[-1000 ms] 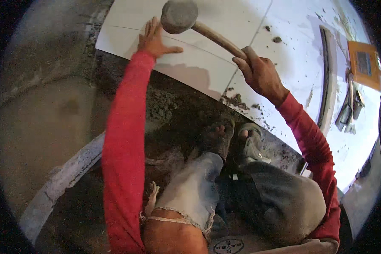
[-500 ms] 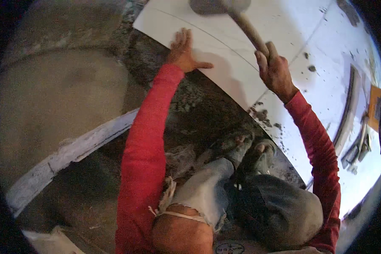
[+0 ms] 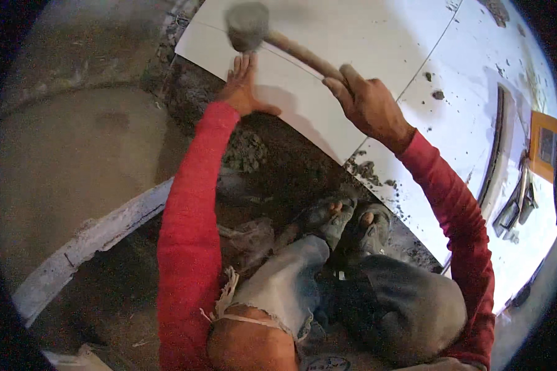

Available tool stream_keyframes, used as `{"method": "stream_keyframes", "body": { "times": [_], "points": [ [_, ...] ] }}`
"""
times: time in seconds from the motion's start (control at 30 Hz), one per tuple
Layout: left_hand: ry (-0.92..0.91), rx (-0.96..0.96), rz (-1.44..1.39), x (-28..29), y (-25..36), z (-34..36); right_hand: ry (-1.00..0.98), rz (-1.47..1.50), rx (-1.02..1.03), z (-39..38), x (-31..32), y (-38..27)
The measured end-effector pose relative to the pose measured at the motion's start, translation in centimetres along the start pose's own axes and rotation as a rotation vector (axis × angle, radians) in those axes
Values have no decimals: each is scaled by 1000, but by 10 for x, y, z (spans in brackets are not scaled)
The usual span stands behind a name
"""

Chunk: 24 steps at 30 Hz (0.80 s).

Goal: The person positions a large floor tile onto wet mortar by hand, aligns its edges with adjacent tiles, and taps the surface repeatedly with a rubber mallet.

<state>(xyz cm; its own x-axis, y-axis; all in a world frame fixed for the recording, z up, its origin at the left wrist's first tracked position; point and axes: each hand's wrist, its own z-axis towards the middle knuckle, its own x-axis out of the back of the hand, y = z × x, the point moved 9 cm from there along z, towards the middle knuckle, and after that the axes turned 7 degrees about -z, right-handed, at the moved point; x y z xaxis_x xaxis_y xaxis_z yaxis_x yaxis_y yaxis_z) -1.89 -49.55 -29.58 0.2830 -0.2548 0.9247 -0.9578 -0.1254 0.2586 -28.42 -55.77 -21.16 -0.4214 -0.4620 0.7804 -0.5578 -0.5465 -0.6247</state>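
Mallet (image 3: 280, 42) shows a dark, blurred head (image 3: 247, 26) and wooden handle (image 3: 305, 57).

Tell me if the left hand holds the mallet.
No, the right hand grips the mallet while the left hand is open at the edge of the tile.

The floor is laid with large white tiles (image 3: 353, 31) parted by thin dark joints, ending at a straight edge where bare dark ground (image 3: 297, 151) begins. Grey-brown crumbs (image 3: 366, 172) lie scattered on the tiles near that edge, around the lower end of 1 joint, and 2 clods (image 3: 438, 94) lie farther up. To the right rest a long narrow bar (image 3: 494, 151), dark hand tools (image 3: 509, 213) and an orange rectangular object (image 3: 547, 146) with a grey panel. The ground bears lumpy grey-brown material (image 3: 246, 152) and 2 worn, open-toed shoes (image 3: 372, 236).
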Motion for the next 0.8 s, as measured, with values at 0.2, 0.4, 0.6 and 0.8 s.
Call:
{"method": "stream_keyframes", "body": {
  "times": [0.2,0.4,0.6,0.8],
  "points": [
    [-119,16,19,-9,-12,5,-162,-216,-116,1,-10,12],
    [-41,-51,20,-7,-14,6,80,96,28,2,10,-4],
    [-34,-31,-87,-6,-15,0,145,33,165,-2,11,-18],
    [-76,-21,-82,-7,-15,1,-12,-43,39,7,-7,-8]
  ]
}}
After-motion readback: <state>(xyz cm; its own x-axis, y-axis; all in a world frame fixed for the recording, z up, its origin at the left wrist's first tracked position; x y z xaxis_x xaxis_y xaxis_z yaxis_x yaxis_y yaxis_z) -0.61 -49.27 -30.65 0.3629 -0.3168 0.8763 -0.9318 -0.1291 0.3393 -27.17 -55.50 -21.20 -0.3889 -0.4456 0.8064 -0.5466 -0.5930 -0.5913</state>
